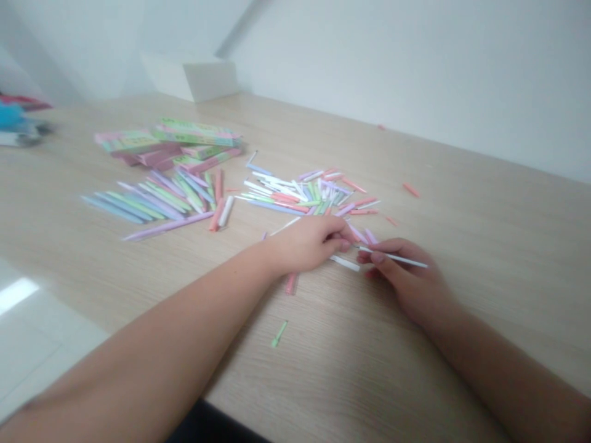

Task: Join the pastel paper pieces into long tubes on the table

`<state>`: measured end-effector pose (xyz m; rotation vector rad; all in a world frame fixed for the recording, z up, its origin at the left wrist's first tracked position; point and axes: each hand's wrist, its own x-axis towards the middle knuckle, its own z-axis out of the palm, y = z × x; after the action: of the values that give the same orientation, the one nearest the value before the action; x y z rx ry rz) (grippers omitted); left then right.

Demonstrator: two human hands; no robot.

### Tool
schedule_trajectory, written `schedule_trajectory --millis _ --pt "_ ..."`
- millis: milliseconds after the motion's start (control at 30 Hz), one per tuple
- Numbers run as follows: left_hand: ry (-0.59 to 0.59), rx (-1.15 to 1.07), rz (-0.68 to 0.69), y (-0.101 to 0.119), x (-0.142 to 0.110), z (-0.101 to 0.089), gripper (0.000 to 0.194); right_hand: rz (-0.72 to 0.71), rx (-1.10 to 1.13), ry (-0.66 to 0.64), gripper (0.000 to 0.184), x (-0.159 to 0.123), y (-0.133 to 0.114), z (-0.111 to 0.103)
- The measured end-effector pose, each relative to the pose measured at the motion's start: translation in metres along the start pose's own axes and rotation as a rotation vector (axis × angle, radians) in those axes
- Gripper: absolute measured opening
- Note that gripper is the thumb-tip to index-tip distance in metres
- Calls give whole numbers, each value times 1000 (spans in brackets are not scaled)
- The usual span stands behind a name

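Observation:
My right hand (410,277) pinches a thin white pen refill (399,256) between thumb and fingers. Its narrow dark tip points left, toward my left hand (318,243). The thumb and fingers of that hand are pressed together close to the tip; whatever they hold is too small to make out. Beneath the two hands lies a white pen part (345,263), and a red piece (290,283) shows under my left wrist. Just beyond my fingers spreads a loose heap of pastel pen parts (318,191), partly covered by my left hand.
Pastel pens or pen barrels (157,197) lie in a row at the left. Behind them are stacked pink and green boxes (184,138). A small green piece (279,334) is near the front, and a red piece (410,190) lies at right. A white box (210,80) stands by the wall.

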<state>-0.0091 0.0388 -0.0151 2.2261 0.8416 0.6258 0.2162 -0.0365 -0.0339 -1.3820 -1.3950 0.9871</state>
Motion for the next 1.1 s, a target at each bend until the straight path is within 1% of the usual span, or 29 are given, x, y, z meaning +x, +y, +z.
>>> schedule_trajectory --millis 100,200,233,333,367,400,433,500,533,600,700,733,800,867,900,967,1033,1100 --pt "-28 -59 27 2 -1 2 23 -31 -51 -11 18 -1 -1 -1" --pt "-21 -74 51 4 -1 4 22 -41 -89 -41 24 0 2 -2" --pt "-9 -67 54 4 -1 5 22 -45 -64 -71 28 0 3 -3" --pt "18 -42 54 4 -2 4 20 -78 117 -201 48 1 9 -7" --pt "26 -40 54 3 -1 3 20 -100 145 -209 49 2 9 -9" --pt "34 -41 52 2 -1 2 20 -123 119 -188 47 2 9 -12" --pt "42 -44 50 1 -1 2 20 -145 34 -147 40 3 7 -15" --pt "54 -48 43 -3 0 1 19 -182 -239 -57 26 4 2 -21" --pt "55 -49 40 -4 0 1 19 -202 -376 -33 22 4 -1 -24" --pt "54 -57 44 -5 0 1 19 -247 -579 -41 19 5 -6 -26" --pt "33 -101 58 0 -1 2 18 -284 -697 -137 19 4 -8 -23" --pt "22 -128 59 3 -1 2 19 -283 -699 -163 19 4 -8 -20" --pt "1 -192 40 9 -3 1 22 -299 -678 -172 17 2 -8 -15" --pt "1 -226 11 12 -4 -2 34 -339 -643 -127 16 0 -10 -11" --pt "10 -209 9 12 -4 -4 42 -344 -620 -86 17 0 -11 -10" --pt "31 -97 58 7 -5 -8 50 -299 -559 13 20 0 -14 -10" --pt "16 53 157 0 -5 -11 47 -219 -472 97 25 0 -16 -12" --pt "-44 172 241 -7 -5 -11 38 -182 -373 120 28 -1 -16 -13"
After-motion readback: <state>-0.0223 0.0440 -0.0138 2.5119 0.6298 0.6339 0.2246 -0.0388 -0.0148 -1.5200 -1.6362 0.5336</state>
